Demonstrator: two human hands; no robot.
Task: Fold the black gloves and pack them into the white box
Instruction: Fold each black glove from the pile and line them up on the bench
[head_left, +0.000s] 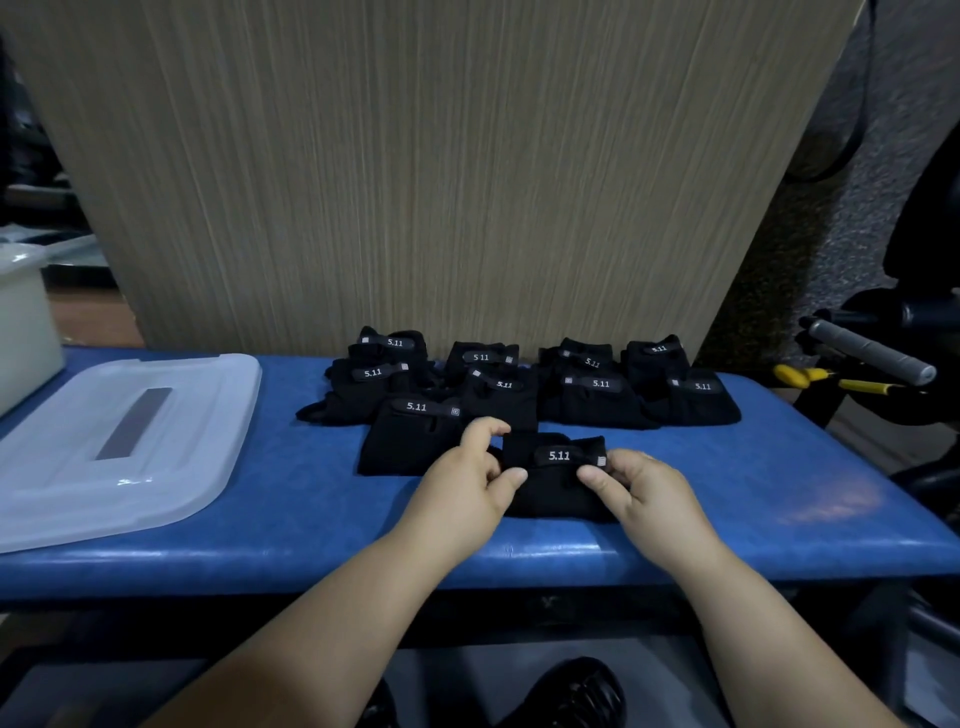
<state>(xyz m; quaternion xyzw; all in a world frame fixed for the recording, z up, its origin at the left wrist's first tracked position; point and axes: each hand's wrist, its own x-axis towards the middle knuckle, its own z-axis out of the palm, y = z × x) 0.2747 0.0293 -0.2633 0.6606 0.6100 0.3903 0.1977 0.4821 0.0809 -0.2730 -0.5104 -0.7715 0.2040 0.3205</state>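
A folded black glove (558, 480) with a white "5.11" strap lies near the front of the blue padded bench (291, 499). My left hand (470, 480) pinches its left edge and my right hand (641, 491) pinches its right edge by the strap end. Behind it, several more black gloves (498, 389) sit in rows toward the wooden panel. The white box (21, 317) stands at the far left edge, only partly in view. Its translucent lid (124, 441) lies flat on the bench's left side.
A tall wood-grain panel (441, 171) rises right behind the gloves. Off the bench's right end are a grey-handled bar (872, 348) and yellow-handled tools (841, 382). Black shoes (582, 696) show below the bench's front edge.
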